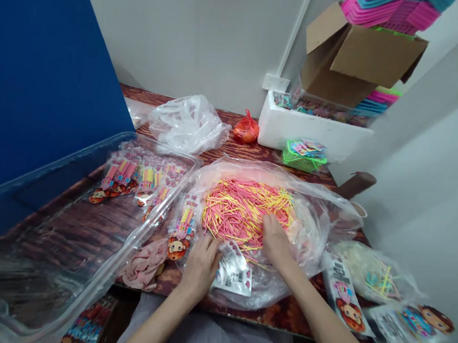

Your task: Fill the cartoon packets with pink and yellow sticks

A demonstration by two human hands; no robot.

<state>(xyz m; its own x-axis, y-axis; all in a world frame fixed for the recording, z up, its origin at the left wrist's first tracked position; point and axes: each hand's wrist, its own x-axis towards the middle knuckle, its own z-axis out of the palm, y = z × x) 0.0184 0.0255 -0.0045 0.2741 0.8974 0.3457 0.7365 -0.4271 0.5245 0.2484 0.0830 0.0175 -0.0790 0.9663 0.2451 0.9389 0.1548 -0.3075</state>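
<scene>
A large clear plastic bag (316,202) lies spread on the table, holding a heap of thin pink and yellow sticks (242,205). My right hand (276,242) reaches into the heap's right side, fingers bent down among the sticks; what they pinch is hidden. My left hand (202,264) is at the bag's front edge, its fingers closed at the left end of a silver-backed packet (234,273). Just left of that hand lies a filled packet (183,227) with a monkey-like picture and sticks showing through its window.
A clear plastic bin (121,258) with filled packets (120,176) stands left. Behind are a crumpled bag (188,123), red-bagged fruit (246,128), a green basket (304,158) and a white foam box (307,128). More packets (349,298) lie right; a pink cloth (145,263) lies in front.
</scene>
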